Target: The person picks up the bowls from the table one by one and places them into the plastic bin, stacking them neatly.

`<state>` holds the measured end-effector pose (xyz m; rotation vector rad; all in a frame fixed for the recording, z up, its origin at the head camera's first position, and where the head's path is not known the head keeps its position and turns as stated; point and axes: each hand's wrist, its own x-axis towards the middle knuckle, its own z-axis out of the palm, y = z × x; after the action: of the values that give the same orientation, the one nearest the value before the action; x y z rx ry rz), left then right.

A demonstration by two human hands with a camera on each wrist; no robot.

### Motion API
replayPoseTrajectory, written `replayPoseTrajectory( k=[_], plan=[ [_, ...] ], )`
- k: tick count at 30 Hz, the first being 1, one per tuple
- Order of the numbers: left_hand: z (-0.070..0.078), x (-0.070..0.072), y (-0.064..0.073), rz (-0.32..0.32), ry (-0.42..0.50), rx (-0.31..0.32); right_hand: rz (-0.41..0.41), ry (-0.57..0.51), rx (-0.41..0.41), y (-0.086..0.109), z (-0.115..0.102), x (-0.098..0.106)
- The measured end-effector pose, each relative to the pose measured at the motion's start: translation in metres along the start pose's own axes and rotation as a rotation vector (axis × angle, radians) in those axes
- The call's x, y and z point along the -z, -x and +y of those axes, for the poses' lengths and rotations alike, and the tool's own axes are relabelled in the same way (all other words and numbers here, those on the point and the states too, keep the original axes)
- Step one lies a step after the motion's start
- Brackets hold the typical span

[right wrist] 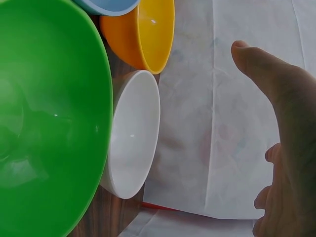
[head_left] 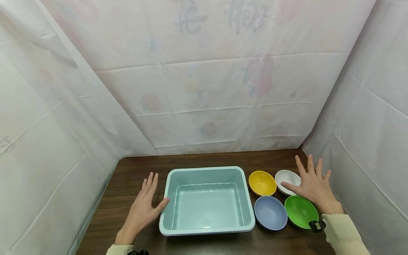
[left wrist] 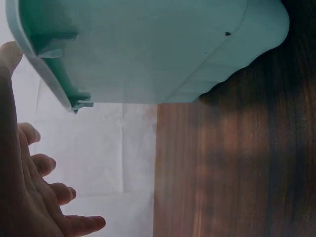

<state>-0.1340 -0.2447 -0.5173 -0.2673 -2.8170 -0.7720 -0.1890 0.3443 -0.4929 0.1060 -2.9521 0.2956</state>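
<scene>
A pale blue-green plastic basin (head_left: 208, 205) sits on the dark wooden table. My left hand (head_left: 143, 205) is at its left side, fingers extended, with the thumb at the rim; the left wrist view shows the basin's outer wall (left wrist: 148, 49) beside that hand. On the right, my right hand (head_left: 313, 186) is spread over the bowls and holds nothing. Beneath and beside it are a white bowl (head_left: 285, 179), partly covered by the thumb, and a green bowl (head_left: 301, 211). A yellow bowl (head_left: 262, 183) and a blue bowl (head_left: 271, 213) stand between them and the basin.
White sheets with faint printing hang as a back wall (head_left: 207, 88) and as side walls, close around the table (head_left: 108, 198). The four-sided basin and the bowls stand side by side, nearly touching.
</scene>
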Motion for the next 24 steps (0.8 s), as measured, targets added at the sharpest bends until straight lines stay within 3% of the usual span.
replayPoseTrajectory(
  k=[16, 24],
  plan=[
    [0.0035, -0.0082, 0.0012, -0.028, 0.041, 0.024, -0.042, 0.007, -0.010, 0.0019, -0.0038, 0.0030],
    [0.0046, -0.0077, 0.0010, -0.081, 0.101, 0.006, -0.051, 0.012, -0.011, 0.0015, -0.0064, 0.0002]
  ],
)
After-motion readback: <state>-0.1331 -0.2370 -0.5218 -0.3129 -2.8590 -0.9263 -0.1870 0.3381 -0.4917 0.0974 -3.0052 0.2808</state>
